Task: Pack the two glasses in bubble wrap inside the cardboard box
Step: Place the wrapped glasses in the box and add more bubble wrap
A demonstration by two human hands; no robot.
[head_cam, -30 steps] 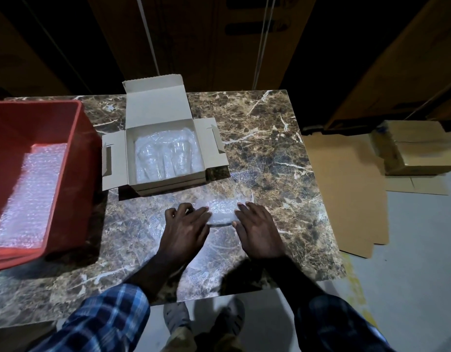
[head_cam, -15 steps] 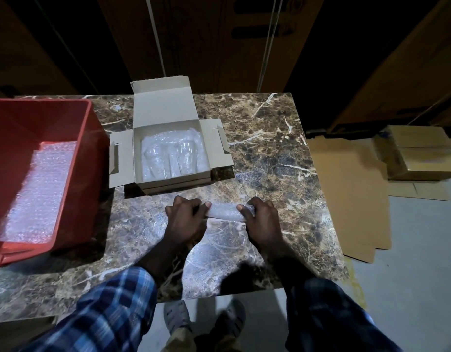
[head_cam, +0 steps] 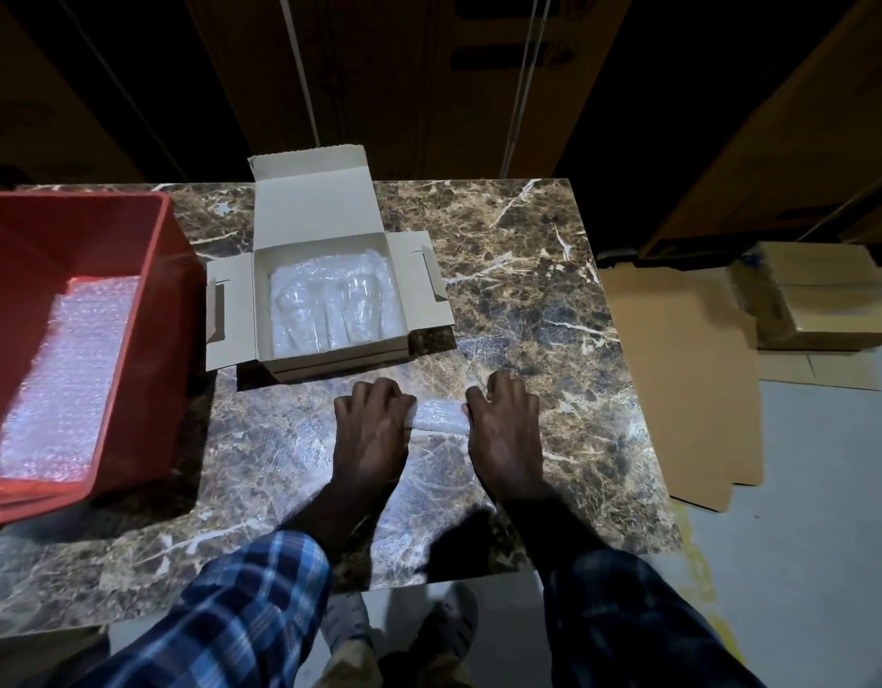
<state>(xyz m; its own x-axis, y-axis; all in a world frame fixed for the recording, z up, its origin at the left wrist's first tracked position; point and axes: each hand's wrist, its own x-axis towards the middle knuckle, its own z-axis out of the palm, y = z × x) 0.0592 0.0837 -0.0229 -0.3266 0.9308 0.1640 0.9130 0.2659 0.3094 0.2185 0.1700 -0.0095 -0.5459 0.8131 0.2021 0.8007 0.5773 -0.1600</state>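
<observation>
Both my left hand (head_cam: pixel 370 429) and right hand (head_cam: pixel 504 424) curl their fingers over the bubble-wrap roll (head_cam: pixel 440 418) on the bench (head_cam: pixel 528 290), with the open cardboard box (head_cam: pixel 330 270) holding two wrapped glasses (head_cam: pixel 330 310) just beyond them.

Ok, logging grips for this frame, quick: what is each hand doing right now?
Left hand: fingers curled on the left end of the bubble wrap roll.
Right hand: fingers curled on the right end of the same roll.

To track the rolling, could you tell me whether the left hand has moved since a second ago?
Yes: the left hand has moved forward, nearer the front of the cardboard box.
</observation>
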